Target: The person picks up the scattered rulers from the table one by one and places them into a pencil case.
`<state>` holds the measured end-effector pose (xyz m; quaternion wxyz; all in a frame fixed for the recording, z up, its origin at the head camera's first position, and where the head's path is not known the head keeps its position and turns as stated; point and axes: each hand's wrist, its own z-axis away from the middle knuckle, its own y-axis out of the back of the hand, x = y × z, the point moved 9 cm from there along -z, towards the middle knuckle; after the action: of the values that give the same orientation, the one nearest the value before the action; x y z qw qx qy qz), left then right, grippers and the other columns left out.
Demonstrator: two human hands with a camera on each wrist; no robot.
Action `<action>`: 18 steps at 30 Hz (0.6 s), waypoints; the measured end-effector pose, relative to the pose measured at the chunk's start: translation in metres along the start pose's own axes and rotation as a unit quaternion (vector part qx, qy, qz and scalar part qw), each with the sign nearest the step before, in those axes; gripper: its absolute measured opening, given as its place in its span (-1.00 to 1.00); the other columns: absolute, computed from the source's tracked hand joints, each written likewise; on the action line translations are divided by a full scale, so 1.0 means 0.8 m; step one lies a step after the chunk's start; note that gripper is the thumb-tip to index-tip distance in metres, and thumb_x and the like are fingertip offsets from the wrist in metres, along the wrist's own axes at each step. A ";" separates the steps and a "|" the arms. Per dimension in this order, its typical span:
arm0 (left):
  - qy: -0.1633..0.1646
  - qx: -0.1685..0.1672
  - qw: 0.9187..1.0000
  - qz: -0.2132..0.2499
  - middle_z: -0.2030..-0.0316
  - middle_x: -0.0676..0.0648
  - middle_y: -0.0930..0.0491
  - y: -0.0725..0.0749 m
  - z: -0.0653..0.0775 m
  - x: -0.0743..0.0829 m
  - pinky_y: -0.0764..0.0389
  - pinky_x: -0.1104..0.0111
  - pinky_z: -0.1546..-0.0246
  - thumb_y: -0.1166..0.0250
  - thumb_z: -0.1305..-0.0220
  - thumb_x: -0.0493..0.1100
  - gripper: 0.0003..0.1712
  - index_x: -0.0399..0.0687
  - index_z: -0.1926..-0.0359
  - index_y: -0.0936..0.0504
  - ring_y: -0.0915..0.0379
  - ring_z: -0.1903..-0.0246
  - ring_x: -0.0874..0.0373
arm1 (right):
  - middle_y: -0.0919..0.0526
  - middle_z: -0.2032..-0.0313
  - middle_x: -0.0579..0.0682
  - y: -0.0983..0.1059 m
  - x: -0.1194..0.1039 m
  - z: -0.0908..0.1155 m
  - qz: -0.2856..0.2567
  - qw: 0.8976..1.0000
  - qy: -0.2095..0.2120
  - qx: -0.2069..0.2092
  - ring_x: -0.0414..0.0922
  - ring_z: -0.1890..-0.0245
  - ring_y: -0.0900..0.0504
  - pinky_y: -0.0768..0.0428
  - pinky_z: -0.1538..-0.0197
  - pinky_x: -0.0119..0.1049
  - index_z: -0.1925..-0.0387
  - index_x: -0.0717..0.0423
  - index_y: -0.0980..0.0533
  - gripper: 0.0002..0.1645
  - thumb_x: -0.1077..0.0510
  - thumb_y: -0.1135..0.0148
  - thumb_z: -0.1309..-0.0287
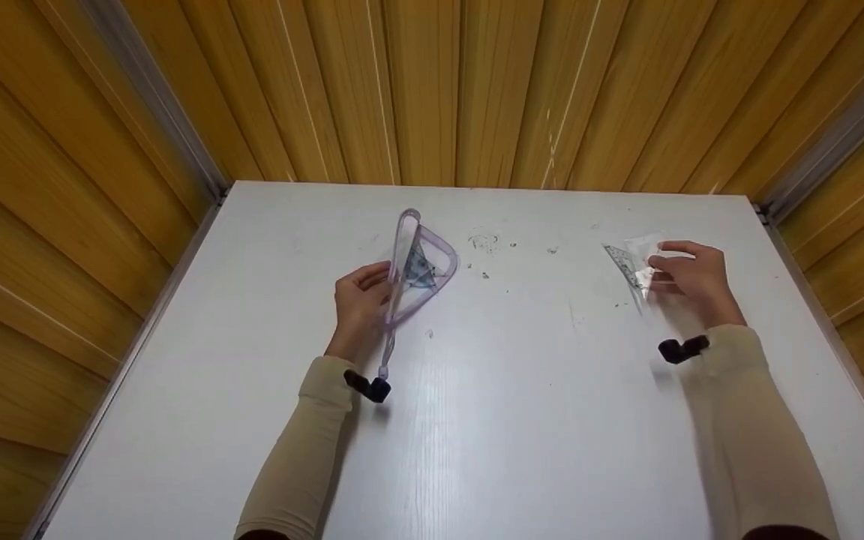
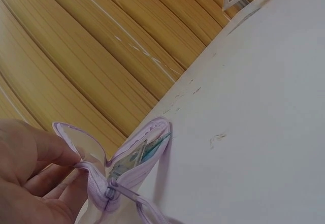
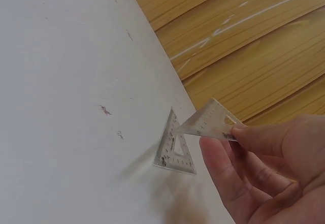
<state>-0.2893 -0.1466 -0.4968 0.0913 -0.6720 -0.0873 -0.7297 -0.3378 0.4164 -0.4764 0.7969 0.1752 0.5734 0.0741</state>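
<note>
My left hand [image 1: 363,300] pinches the zip edge of a clear pouch with lilac trim [image 1: 445,251]. In the left wrist view the pouch mouth gapes, and a thin teal-edged piece [image 2: 152,150] shows inside beside other clear pieces. A zip pull with a lilac strap [image 2: 129,193] hangs at its near end. Over on the right, my right hand [image 1: 698,276] pinches a clear set square [image 3: 205,120] between thumb and fingers. A second clear set square [image 3: 165,153] sits just beyond its tip in the right wrist view; I cannot tell whether it touches the table.
Both hands are over a white table [image 1: 522,420] with small dark scuffs. Wood-patterned panels [image 1: 477,90] stand behind its far edge and along both sides. Black wrist mounts [image 1: 679,350] sit on the cuffs.
</note>
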 end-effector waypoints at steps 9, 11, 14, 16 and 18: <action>0.008 -0.001 1.000 -0.005 0.05 -0.12 -0.74 0.002 0.004 0.003 -0.68 0.32 0.09 -0.32 -0.34 -0.42 -0.69 -0.14 -0.06 -0.74 -0.67 0.06 0.04 | -0.73 0.27 -0.20 -0.013 -0.008 0.001 -0.008 1.000 -0.003 -0.002 -0.22 0.30 -0.77 -0.72 0.14 -0.25 -0.43 0.18 -0.35 -0.30 0.06 -0.33 -0.37; 0.011 0.000 1.000 -0.008 0.05 -0.12 -0.74 0.001 0.003 0.003 -0.68 0.32 0.08 -0.32 -0.34 -0.41 -0.69 -0.13 -0.06 -0.74 -0.67 0.06 0.04 | -0.73 0.24 -0.19 -0.016 -0.008 0.001 -0.003 1.000 -0.009 -0.002 -0.21 0.28 -0.76 -0.72 0.12 -0.24 -0.44 0.15 -0.35 -0.30 0.04 -0.33 -0.38; 0.009 -0.002 1.000 -0.011 0.05 -0.11 -0.74 0.000 0.003 0.003 -0.68 0.32 0.08 -0.32 -0.33 -0.41 -0.68 -0.13 -0.06 -0.74 -0.68 0.06 0.05 | -0.74 0.22 -0.18 -0.020 -0.009 -0.001 0.002 1.000 -0.014 -0.002 -0.19 0.27 -0.75 -0.71 0.08 -0.22 -0.44 0.10 -0.36 -0.32 0.02 -0.31 -0.39; 0.005 -0.003 1.000 -0.007 0.06 -0.12 -0.74 -0.001 0.003 0.004 -0.69 0.32 0.10 -0.32 -0.32 -0.43 -0.68 -0.14 -0.05 -0.74 -0.68 0.06 0.05 | -0.75 0.20 -0.14 -0.023 -0.010 -0.003 0.004 1.000 -0.014 -0.002 -0.18 0.28 -0.76 -0.71 0.07 -0.21 -0.43 0.10 -0.36 -0.32 0.01 -0.31 -0.39; 0.004 -0.004 1.000 0.000 0.06 -0.13 -0.74 -0.002 0.003 0.004 -0.69 0.33 0.13 -0.32 -0.31 -0.44 -0.67 -0.16 -0.05 -0.74 -0.68 0.07 0.05 | -0.75 0.14 -0.07 -0.027 -0.012 -0.003 0.007 1.000 -0.011 -0.003 -0.17 0.28 -0.77 -0.71 0.06 -0.20 -0.42 0.10 -0.37 -0.33 0.00 -0.31 -0.40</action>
<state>-0.2879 -0.1442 -0.4935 0.0890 -0.6696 -0.0841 -0.7326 -0.3451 0.3939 -0.4762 0.8033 0.1772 0.5630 0.0792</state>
